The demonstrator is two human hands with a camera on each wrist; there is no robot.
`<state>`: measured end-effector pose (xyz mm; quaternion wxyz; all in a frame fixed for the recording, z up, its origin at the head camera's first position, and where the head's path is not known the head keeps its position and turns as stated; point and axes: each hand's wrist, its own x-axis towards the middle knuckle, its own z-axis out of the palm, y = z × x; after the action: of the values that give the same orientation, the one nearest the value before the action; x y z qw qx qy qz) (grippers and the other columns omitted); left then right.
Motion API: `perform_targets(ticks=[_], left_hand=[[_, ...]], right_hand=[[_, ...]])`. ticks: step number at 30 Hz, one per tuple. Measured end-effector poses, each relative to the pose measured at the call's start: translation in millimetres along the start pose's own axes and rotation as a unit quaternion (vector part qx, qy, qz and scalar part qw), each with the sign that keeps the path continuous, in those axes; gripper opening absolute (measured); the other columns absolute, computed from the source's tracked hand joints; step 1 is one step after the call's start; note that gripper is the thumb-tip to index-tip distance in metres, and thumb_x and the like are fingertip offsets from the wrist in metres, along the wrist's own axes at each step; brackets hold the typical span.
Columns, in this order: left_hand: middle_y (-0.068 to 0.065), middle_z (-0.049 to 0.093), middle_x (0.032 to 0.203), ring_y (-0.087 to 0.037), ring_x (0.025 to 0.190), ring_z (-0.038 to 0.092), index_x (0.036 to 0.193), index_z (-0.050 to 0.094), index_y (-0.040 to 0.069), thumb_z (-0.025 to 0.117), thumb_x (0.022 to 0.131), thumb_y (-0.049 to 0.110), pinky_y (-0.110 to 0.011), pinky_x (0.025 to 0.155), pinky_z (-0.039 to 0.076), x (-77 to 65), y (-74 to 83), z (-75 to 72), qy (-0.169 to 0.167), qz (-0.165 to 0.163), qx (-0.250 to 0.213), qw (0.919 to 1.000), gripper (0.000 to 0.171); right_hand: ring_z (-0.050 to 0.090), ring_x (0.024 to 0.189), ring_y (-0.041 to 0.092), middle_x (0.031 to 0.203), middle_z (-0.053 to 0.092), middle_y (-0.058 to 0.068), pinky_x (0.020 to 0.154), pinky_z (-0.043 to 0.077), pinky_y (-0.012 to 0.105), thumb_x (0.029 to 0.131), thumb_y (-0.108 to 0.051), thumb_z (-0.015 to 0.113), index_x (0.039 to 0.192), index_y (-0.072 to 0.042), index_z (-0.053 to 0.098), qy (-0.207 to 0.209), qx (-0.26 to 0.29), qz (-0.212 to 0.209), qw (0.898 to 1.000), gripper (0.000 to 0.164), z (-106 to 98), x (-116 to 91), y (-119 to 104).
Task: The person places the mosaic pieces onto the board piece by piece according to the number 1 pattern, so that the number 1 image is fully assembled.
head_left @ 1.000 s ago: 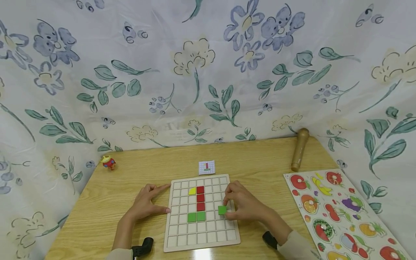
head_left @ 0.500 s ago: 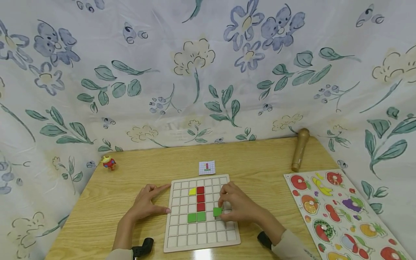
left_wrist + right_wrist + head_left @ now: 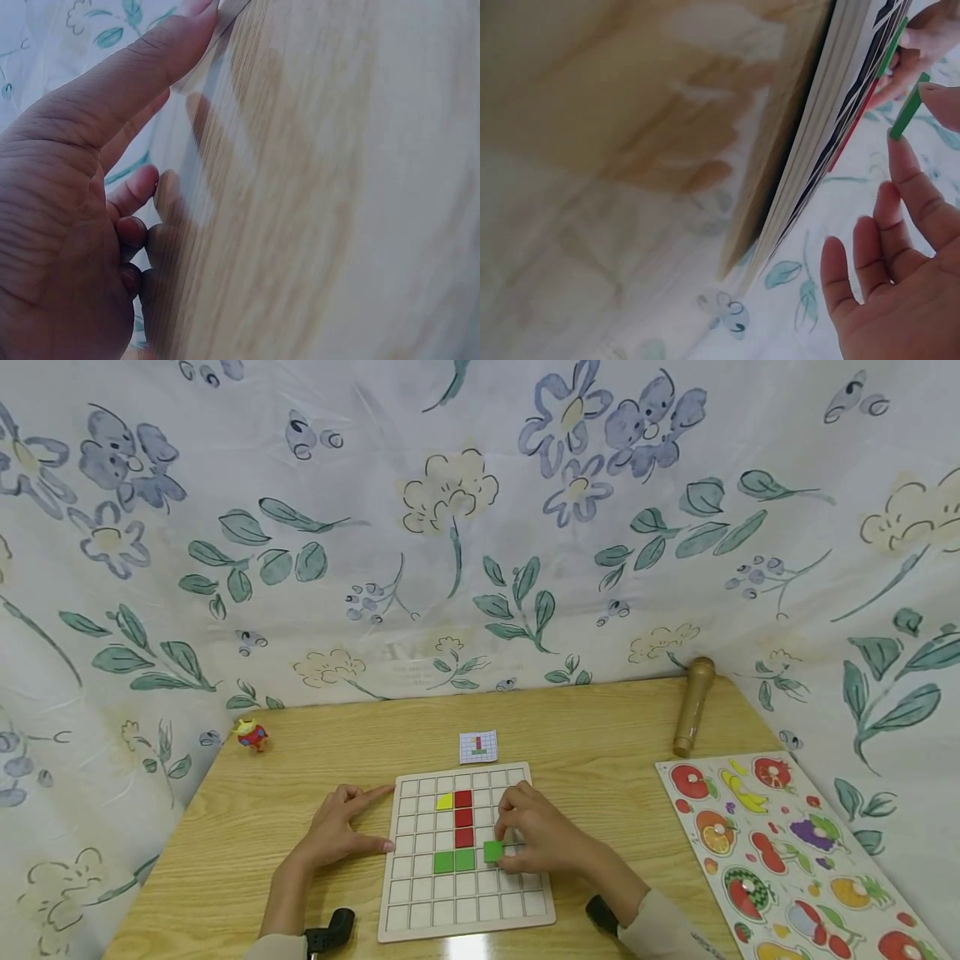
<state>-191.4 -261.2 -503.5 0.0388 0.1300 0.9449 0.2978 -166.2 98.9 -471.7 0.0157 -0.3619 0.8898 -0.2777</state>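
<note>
A pale wooden grid board (image 3: 510, 906) lies on the table. My left hand (image 3: 333, 831) steadies its left edge, thumb and index finger stretched out against the rim, other fingers loosely bent. Between thumb and index fingertip, my right hand (image 3: 543, 831) pinches a green square tile (image 3: 492, 852) over the board's right half. In the right wrist view this held tile (image 3: 910, 109) is tilted and apart from the board face. On the board, a column of red tiles (image 3: 463, 817) has a yellow slant-sided tile (image 3: 445, 802) left of its top. Two green tiles (image 3: 454, 861) sit below the column.
Behind the board lies a small pattern card (image 3: 478, 747). A toy figure (image 3: 251, 735) stands at the back left. At the right are a brown microphone-shaped object (image 3: 693, 706) and a fruit puzzle board (image 3: 787, 852). Patterned cloth (image 3: 420, 568) hangs behind the wooden table (image 3: 360, 735).
My right hand has carried the green tile leftward over the board, closer to the two green tiles. The left hand has stayed at the board's left edge.
</note>
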Motion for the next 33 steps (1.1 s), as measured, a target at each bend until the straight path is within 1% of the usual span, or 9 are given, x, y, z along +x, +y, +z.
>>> perform_targets(ticks=[9,13,17,21,28,33], left_hand=[[-0.003,0.036,0.099,-0.019,0.088,0.030,0.143,0.056,0.028,0.088,0.063,0.052,-0.036,0.073,0.023,-1.0,0.8,1.8,0.000,0.000,-0.008,1.0000,0.089],[-0.004,0.035,0.099,-0.020,0.088,0.030,0.143,0.056,0.028,0.088,0.063,0.052,-0.036,0.072,0.022,-1.9,0.7,1.8,0.000,0.001,-0.009,1.0000,0.089],[-0.004,0.035,0.099,-0.020,0.088,0.030,0.143,0.056,0.028,0.088,0.063,0.052,-0.036,0.072,0.023,-2.3,1.4,1.6,-0.001,-0.003,-0.009,1.0000,0.089],[-0.003,0.036,0.099,-0.019,0.088,0.030,0.143,0.056,0.029,0.089,0.063,0.052,-0.035,0.073,0.023,-2.7,1.4,1.3,0.000,-0.005,-0.007,1.0000,0.089],[-0.002,0.034,0.098,-0.018,0.087,0.030,0.144,0.055,0.029,0.088,0.064,0.053,-0.034,0.073,0.023,-3.7,0.4,1.1,0.000,-0.001,-0.001,1.0000,0.089],[-0.003,0.034,0.097,-0.018,0.086,0.029,0.143,0.055,0.028,0.088,0.065,0.052,-0.034,0.072,0.023,-2.5,-0.3,0.8,0.003,0.006,-0.002,1.0000,0.088]], right_hand=[[0.039,0.101,0.009,0.102,0.051,-0.008,0.091,0.040,0.028,0.076,-0.031,0.082,0.084,-0.017,0.073,-0.010,-0.041,-0.005,0.999,0.019,6.0,2.3,0.1],[0.040,0.101,0.010,0.101,0.052,-0.007,0.091,0.040,0.029,0.076,-0.032,0.083,0.084,-0.016,0.073,-0.017,-0.051,-0.006,0.999,0.020,6.7,2.9,-0.3],[0.040,0.101,0.010,0.101,0.052,-0.007,0.093,0.039,0.029,0.077,-0.031,0.082,0.085,-0.016,0.073,-0.032,-0.058,-0.003,0.998,0.019,5.7,3.8,-2.1],[0.039,0.100,0.010,0.101,0.053,-0.007,0.093,0.038,0.028,0.079,-0.032,0.081,0.086,-0.016,0.074,-0.040,-0.075,-0.009,0.996,0.019,5.3,4.7,-4.3],[0.040,0.100,0.010,0.101,0.053,-0.007,0.092,0.039,0.028,0.080,-0.035,0.082,0.090,-0.016,0.078,-0.039,-0.094,-0.020,0.995,0.022,4.7,4.9,-7.8],[0.040,0.100,0.010,0.100,0.052,-0.007,0.091,0.040,0.029,0.080,-0.037,0.082,0.090,-0.018,0.079,-0.031,-0.118,-0.034,0.992,0.022,4.3,5.3,-8.8]])
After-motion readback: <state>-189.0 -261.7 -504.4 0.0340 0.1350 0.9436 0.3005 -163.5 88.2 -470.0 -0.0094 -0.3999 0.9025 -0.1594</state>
